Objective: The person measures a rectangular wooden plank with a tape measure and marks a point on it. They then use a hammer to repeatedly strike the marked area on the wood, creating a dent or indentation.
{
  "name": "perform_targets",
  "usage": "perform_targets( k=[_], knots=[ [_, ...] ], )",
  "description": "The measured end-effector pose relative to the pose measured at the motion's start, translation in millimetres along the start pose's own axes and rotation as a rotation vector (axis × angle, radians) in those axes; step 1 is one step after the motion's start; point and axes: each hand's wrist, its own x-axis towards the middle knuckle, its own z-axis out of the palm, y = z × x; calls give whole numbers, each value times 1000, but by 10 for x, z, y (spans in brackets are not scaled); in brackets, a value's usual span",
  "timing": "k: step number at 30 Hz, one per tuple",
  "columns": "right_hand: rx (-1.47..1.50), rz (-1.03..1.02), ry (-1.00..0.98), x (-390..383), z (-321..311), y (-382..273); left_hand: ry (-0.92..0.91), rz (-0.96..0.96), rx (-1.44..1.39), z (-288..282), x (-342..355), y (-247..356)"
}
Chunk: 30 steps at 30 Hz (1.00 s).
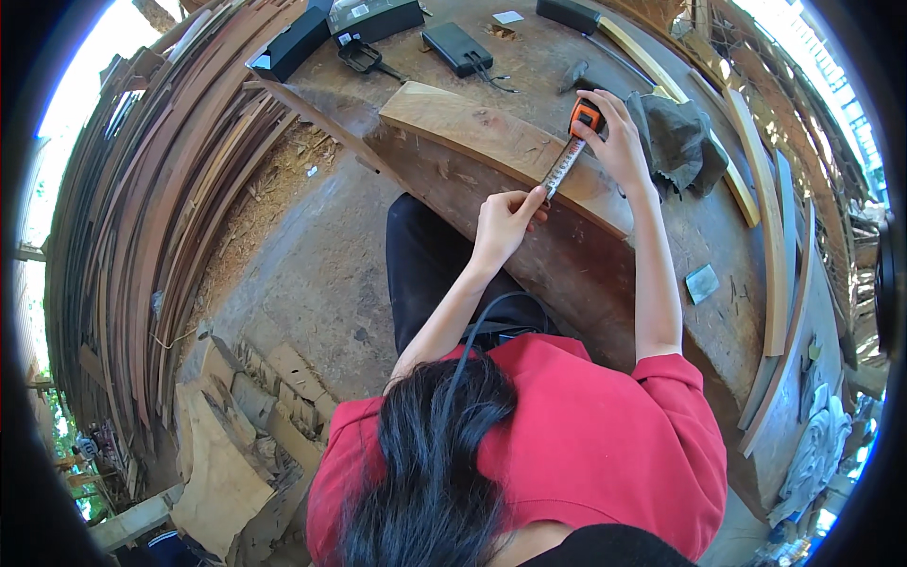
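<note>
An orange and black tape measure point(587, 115) is in my right hand point(614, 142), whose fingers wrap over the case. Its blade point(565, 168) is pulled out diagonally across a thick light wooden board point(444, 118). My left hand point(510, 219) pinches the lower end of the blade at the board's near edge. The board lies on a worn brown wooden bench point(350, 104). Just right of my right hand lies a crumpled dark cloth point(690, 142).
Black boxes point(378, 19), a black device with cables point(455, 47) and a hammer point(573, 76) sit at the back. Long strips point(767, 265) and a small square point(701, 283) lie right. Stacked planks point(142, 236) line the left; broken boards point(227, 463) lie lower left.
</note>
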Motion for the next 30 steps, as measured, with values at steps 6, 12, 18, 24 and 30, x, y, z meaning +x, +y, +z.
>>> perform_targets(
  k=[6, 12, 18, 24, 30],
  knots=[
    [48, -7, -42, 59, 21, 35, 3, -82, 151, 33, 49, 189],
    [37, -16, -73, 82, 14, 43, -27, -96, 96, 100, 93, 132],
    [142, 33, -127, 85, -69, -46, -42, -76, 68, 104, 117, 64],
    [218, 142, -195, 67, -38, 41, -34, -63, 105, 103, 103, 46],
    [219, 168, -212, 53, -87, 25, -43, -93, 102, 122, 142, 25]
  ],
)
